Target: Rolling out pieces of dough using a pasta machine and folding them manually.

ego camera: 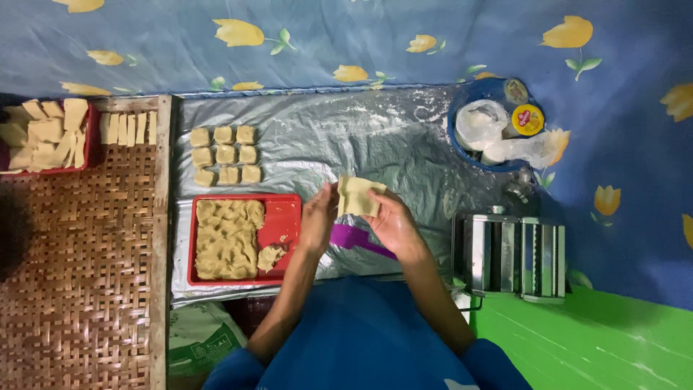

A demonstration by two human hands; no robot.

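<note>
Head view shows the left hand (318, 220) and right hand (392, 224) both pinching one thin square dough sheet (359, 196), held up just right of the red tray (289, 217). That tray holds soft filling (225, 238). Small dough squares (225, 154) sit in rows above the tray. A metal roller machine (512, 254) stands far right of it.

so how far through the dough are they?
Done: nine small dough squares sit in rows on the plastic sheet, and more cut pieces fill the red tray at far left. In hand: the left hand and right hand hold one flat dough piece between them. Left: the red tray holds a large uncut dough slab, so plenty remains.
</note>
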